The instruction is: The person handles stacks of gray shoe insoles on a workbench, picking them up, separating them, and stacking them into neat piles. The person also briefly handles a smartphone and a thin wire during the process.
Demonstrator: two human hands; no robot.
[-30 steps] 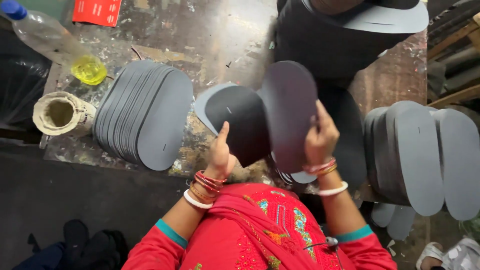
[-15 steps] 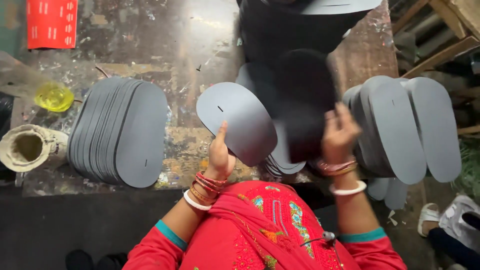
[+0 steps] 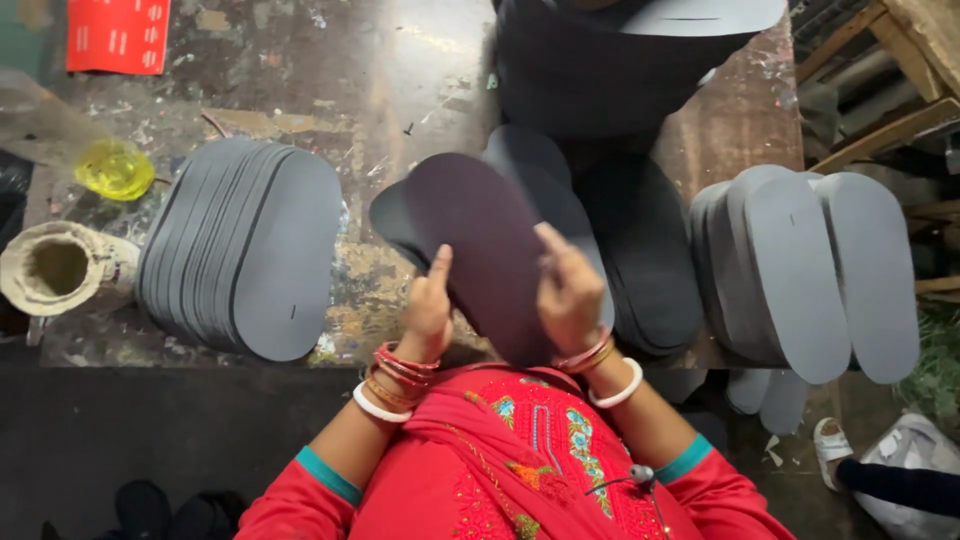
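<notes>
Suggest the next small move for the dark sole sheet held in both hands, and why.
Probably lay the dark sole sheet flat onto the overlapping dark sheets just right of it. The left hand and right hand pinch its near end, so it is lifted off the stained table, and that fan of like-shaped pieces lies closest.

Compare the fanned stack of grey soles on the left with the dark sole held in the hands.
The left stack of grey soles is pale grey; the held dark sole is dark, purplish brown. The stack lies fanned on the workbench, many overlapping, untouched; the dark sole is single, gripped by the left hand and right hand above the bench. Both share the same elongated, rounded outline.
</notes>
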